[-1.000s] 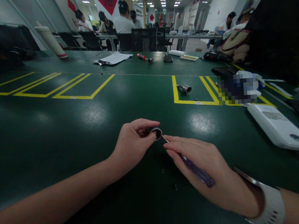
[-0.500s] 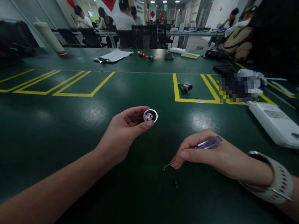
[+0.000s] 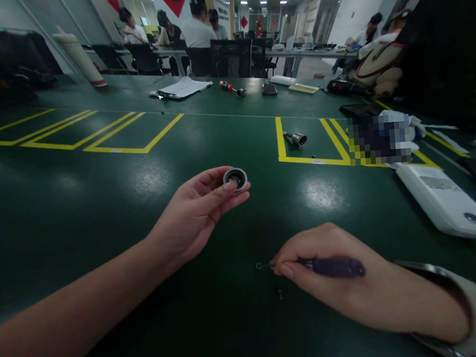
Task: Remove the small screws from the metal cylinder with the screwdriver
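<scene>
My left hand [image 3: 201,205] grips a round metal connector shell [image 3: 235,177], its open end turned up toward me, the thumb across its rim. In my right hand [image 3: 330,281] is a small screwdriver with a purple see-through handle [image 3: 337,266], held between thumb and fingers. Its thin tip points left and meets a tiny ring-shaped part [image 3: 259,265] on the green table [image 3: 182,318]; whether the tip is inside the ring I cannot tell. Just below lies a small dark piece [image 3: 279,293].
Yellow tape outlines [image 3: 116,150] mark the table. A second metal connector [image 3: 297,138] lies in the right-hand one. A white device [image 3: 447,199] stands at right. Farther back are papers on a clipboard [image 3: 183,87], a red-handled screwdriver [image 3: 226,85] and a white tumbler [image 3: 81,59].
My right hand has drawn the screwdriver out of the connector and down to the tiny ring. My left hand has lifted the connector up and tipped its opening.
</scene>
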A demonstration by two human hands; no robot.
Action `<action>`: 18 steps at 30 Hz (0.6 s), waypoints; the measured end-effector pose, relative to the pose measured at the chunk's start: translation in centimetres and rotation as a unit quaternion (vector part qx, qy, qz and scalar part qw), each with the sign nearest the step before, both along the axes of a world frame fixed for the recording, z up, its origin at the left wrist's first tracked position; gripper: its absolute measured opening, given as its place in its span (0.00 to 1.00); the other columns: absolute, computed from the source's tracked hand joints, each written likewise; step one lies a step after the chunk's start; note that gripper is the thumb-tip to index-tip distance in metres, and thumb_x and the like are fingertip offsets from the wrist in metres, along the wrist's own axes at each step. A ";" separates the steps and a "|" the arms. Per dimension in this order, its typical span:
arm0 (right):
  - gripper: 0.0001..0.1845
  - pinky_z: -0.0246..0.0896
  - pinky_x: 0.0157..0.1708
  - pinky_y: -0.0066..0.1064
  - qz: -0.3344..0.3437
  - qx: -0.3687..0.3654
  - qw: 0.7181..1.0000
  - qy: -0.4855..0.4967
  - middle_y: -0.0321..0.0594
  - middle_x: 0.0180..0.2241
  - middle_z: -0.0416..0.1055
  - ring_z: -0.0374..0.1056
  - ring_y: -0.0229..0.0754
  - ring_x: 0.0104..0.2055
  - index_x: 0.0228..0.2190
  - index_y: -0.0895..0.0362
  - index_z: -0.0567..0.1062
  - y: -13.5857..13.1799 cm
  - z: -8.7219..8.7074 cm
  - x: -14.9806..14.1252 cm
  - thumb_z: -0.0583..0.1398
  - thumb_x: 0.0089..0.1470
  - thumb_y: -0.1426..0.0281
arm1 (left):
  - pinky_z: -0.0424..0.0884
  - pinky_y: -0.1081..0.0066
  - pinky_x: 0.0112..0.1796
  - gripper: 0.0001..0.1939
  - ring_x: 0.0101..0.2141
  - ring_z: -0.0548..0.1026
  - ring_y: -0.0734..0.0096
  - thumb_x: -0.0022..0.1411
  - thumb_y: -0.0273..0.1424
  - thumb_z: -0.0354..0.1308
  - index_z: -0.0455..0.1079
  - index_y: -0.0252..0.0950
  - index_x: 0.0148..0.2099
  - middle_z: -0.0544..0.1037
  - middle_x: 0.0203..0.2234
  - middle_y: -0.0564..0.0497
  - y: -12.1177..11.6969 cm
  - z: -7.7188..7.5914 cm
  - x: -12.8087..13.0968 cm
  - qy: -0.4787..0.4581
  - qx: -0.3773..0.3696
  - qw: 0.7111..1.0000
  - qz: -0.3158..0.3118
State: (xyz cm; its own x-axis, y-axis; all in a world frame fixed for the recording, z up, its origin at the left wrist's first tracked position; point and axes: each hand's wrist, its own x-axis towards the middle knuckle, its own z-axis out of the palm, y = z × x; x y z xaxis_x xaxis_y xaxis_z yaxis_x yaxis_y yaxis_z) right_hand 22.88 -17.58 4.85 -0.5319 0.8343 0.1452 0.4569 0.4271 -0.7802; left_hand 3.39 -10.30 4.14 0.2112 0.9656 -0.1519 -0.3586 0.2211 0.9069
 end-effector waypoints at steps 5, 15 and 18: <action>0.11 0.71 0.38 0.33 0.040 0.214 0.974 -0.062 0.47 0.33 0.77 0.73 0.45 0.39 0.30 0.61 0.75 -1.0 -0.9 -0.8 0.52 0.55 0.78 | 0.74 0.69 0.45 0.12 0.40 0.78 0.65 0.51 0.16 0.59 0.72 0.30 0.39 0.79 0.35 0.47 0.1 -0.1 0.0 -0.016 -0.016 1.000 0.019; 0.12 0.66 0.52 0.35 -0.025 0.376 0.926 -0.038 0.51 0.40 0.77 0.72 0.43 0.46 0.39 0.67 0.74 -0.2 -1.7 -0.3 0.57 0.51 0.82 | 0.71 0.68 0.45 0.18 0.40 0.77 0.67 0.47 0.23 0.66 0.73 0.35 0.43 0.80 0.38 0.49 -0.5 -1.0 0.1 0.107 0.052 0.993 0.002; 0.11 0.65 0.52 0.34 -0.046 0.382 0.923 -0.026 0.52 0.39 0.77 0.72 0.42 0.46 0.37 0.67 0.75 -0.1 -1.3 -0.3 0.57 0.50 0.82 | 0.71 0.69 0.44 0.18 0.41 0.76 0.69 0.48 0.24 0.65 0.72 0.36 0.44 0.79 0.38 0.50 -0.9 -1.2 0.2 0.133 0.077 0.988 -0.018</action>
State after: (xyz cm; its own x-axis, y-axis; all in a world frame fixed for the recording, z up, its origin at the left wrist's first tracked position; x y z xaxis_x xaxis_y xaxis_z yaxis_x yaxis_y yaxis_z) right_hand 22.55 -17.64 3.58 -0.4875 0.5407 0.6855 0.5464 0.8013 -0.2435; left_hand 3.62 -11.16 2.93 0.2177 0.9742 -0.0588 -0.0984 0.0818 0.9918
